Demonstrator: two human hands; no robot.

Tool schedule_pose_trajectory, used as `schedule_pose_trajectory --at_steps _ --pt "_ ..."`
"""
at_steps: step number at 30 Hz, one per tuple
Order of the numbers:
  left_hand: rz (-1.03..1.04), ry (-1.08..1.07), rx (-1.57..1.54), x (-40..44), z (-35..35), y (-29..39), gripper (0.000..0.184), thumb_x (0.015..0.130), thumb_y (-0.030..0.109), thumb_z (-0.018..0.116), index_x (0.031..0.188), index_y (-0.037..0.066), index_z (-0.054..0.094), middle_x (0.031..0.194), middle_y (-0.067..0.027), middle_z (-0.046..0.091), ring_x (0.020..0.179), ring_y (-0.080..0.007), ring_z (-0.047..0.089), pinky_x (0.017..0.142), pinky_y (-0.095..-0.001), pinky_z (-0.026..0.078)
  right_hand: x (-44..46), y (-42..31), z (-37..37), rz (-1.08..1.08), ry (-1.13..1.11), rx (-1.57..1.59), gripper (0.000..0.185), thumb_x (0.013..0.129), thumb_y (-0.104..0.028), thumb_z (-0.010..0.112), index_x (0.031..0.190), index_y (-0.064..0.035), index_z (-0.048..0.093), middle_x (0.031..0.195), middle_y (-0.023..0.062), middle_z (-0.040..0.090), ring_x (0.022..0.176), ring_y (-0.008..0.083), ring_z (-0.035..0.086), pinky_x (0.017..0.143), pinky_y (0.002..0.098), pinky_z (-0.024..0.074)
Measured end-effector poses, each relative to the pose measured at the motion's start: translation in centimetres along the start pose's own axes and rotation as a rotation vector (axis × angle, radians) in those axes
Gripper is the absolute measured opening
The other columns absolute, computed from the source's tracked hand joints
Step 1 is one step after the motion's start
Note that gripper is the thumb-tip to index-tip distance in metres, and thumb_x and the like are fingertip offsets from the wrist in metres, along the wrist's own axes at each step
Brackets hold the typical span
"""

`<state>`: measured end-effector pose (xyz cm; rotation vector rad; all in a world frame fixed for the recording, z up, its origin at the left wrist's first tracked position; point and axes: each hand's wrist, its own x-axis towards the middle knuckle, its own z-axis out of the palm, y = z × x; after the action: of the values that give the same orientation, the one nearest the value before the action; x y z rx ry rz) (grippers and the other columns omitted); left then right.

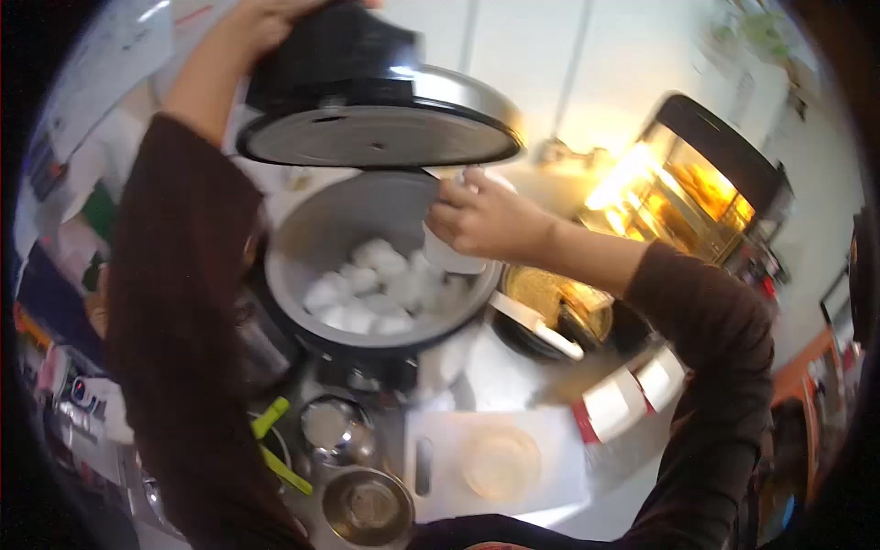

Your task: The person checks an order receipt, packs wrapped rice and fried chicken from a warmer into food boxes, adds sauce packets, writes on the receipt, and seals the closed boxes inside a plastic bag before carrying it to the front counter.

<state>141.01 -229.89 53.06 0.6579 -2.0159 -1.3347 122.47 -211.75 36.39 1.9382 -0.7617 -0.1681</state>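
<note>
At the top edge, my left hand point(266, 20) grips the raised lid point(380, 133) of a large rice cooker, its fingers partly hidden behind the lid and cut off by the frame. Inside the grey pot point(302, 225) lie several white rounded lumps point(367, 289), blurred. My right hand point(481, 218) is closed around a white scoop-like utensil point(451, 258), held over the pot's right side. Its wide lower part points down into the pot; its exact kind is unclear.
Right of the cooker stands a dark pan point(550, 307) of golden food. Behind it, a lit glass-fronted warmer point(701, 183) glows. Nearer are a white cutting board point(559, 449) with a pale bowl point(500, 463), metal bowls point(367, 504) and green handles point(272, 417).
</note>
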Motion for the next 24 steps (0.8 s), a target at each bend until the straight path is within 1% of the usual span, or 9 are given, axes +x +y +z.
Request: schedule_pose_trajectory --at_steps 3,5,9,13,16,19,20,22,24 --pt "0.027 0.01 -0.023 -3.0 0.3 -3.0 0.034 0.073 0.027 0.061 0.097 0.003 0.057 0.08 -0.0049 0.061 0.071 -0.0129 0.058 0.067 -0.0255 0.047 -6.0 0.2 -6.7 0.067 -0.21 -0.02 0.026 0.065 -0.018 0.055 0.089 -0.0121 0.059 0.081 -0.0021 0.05 0.089 0.0159 0.046 0.07 0.0283 0.0374" --pt "0.125 0.101 0.144 -7.7 3.5 -4.2 0.05 0.074 0.025 0.06 0.115 0.001 0.043 0.092 -0.0081 0.059 0.083 -0.0132 0.056 0.075 -0.0248 0.044 -11.4 -0.8 -9.0 0.083 -0.327 -0.02 0.027 0.064 -0.018 0.055 0.09 -0.0115 0.059 0.084 -0.0013 0.051 0.092 0.0173 0.047 0.071 0.029 0.0383" --pt "0.16 0.252 0.008 -13.9 7.8 -10.3 0.051 0.071 0.012 0.062 0.111 0.003 0.031 0.094 -0.0122 0.058 0.082 -0.0136 0.055 0.074 -0.0247 0.043 -22.1 -4.3 -10.8 0.058 -0.243 0.039 0.015 0.058 -0.019 0.055 0.067 -0.0074 0.058 0.065 0.0005 0.046 0.081 0.0187 0.046 0.068 0.0298 0.0407" --pt "0.142 0.261 0.03 -17.6 10.8 -17.0 0.049 0.068 -0.003 0.059 0.105 0.006 0.029 0.092 -0.0111 0.059 0.082 -0.015 0.056 0.073 -0.0239 0.043 -33.4 -11.9 -7.6 -0.148 -0.397 0.074 0.014 0.059 -0.02 0.054 0.063 -0.0082 0.059 0.072 0.0009 0.052 0.081 0.0196 0.048 0.071 0.0339 0.0402" --pt "0.068 0.471 0.044 -19.2 12.6 -20.3 0.046 0.068 -0.007 0.055 0.105 0.004 0.03 0.098 -0.0146 0.056 0.088 -0.0184 0.054 0.081 -0.0266 0.04 -38.2 -18.1 -5.1 -0.173 -0.537 0.301 0.015 0.06 -0.022 0.054 0.065 -0.0101 0.062 0.077 0.0009 0.056 0.082 0.0214 0.048 0.074 0.0365 0.0379" --pt "0.436 0.971 0.399 -20.6 19.8 -18.6 0.038 0.069 -0.006 0.051 0.101 0.001 0.034 0.107 -0.0174 0.05 0.097 -0.0207 0.048 0.089 -0.0301 0.033 -41.7 -25.9 0.2 -0.142 -0.511 0.351 0.015 0.059 -0.021 0.052 0.057 -0.0089 0.062 0.076 0.0039 0.057 0.084 0.0254 0.048 0.08 0.041 0.0364" --pt "0.447 1.072 0.483 -21.8 23.9 -16.4 0.031 0.07 -0.007 0.05 0.097 -0.001 0.037 0.114 -0.0181 0.043 0.103 -0.0224 0.041 0.093 -0.0318 0.027 -42.2 -27.9 1.5 -0.094 -0.434 0.37 0.017 0.061 -0.021 0.051 0.063 -0.0076 0.063 0.077 0.0058 0.057 0.085 0.0268 0.048 0.081 0.0411 0.0355" --pt "0.606 1.123 0.52 -23.2 32.8 -14.9 0.026 0.07 -0.007 0.048 0.092 0.0 0.038 0.106 -0.0141 0.045 0.091 -0.0216 0.043 0.084 -0.0298 0.032 -42.1 -31.5 2.1 -0.009 -0.432 0.327 0.024 0.065 -0.021 0.049 0.076 -0.0048 0.063 0.082 0.0098 0.057 0.089 0.0286 0.048 0.082 0.0418 0.034" --pt "0.721 0.918 0.624 -24.9 40.4 -18.4 0.016 0.072 -0.004 0.049 0.084 0.004 0.042 0.091 -0.0128 0.047 0.079 -0.0218 0.043 0.074 -0.0323 0.035 -41.5 -32.3 2.0 0.055 -0.462 0.29 0.029 0.067 -0.021 0.047 0.085 -0.0022 0.061 0.089 0.0127 0.055 0.091 0.0286 0.048 0.082 0.0411 0.0342"
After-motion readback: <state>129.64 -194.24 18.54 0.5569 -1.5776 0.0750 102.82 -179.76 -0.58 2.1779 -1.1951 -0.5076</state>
